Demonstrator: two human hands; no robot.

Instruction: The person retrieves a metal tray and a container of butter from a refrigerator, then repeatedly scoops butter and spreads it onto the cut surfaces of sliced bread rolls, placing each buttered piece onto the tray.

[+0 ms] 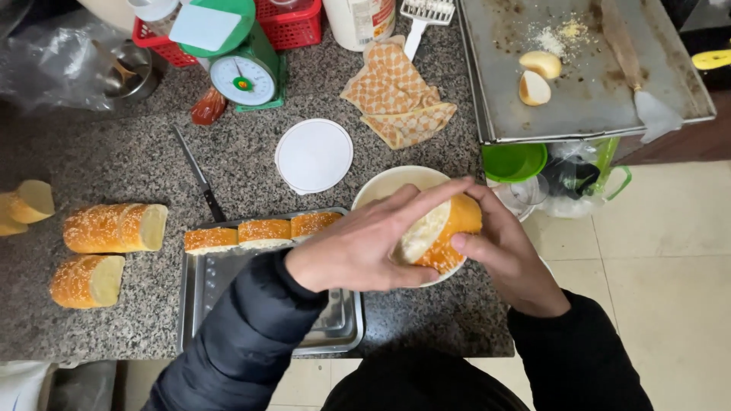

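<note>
Golden, sesame-crusted bread is everywhere in this frame: three cut pieces point(261, 231) line the far rim of a steel tray point(199, 297) at centre left, two longer chunks point(116, 227) lie on the speckled granite table point(251, 164) at the left, and one pale-ended piece point(23, 204) sits at the left edge. One more bread piece point(438, 234) is held at the centre of the frame, above a cream bowl point(388, 183). Its long axis runs diagonally, crusted end up and to the right, white cut crumb facing lower left. Left hand point(365, 243) lies flat across that cut face, fingers stretched toward the right; right hand point(499, 247) has its grip clamped on the crust from the right side, thumb pressed on the lower edge.

One black-handled knife point(199, 179) lies slantwise beside the tray. One round white lid point(314, 155) rests just above the bowl, one folded checked cloth point(397, 97) further up, and one green dial scale point(236, 57) at upper left. At upper right, one grey metal sheet point(586, 91) carries two pale dough pieces point(536, 76) (crumbs scattered nearby).
</note>
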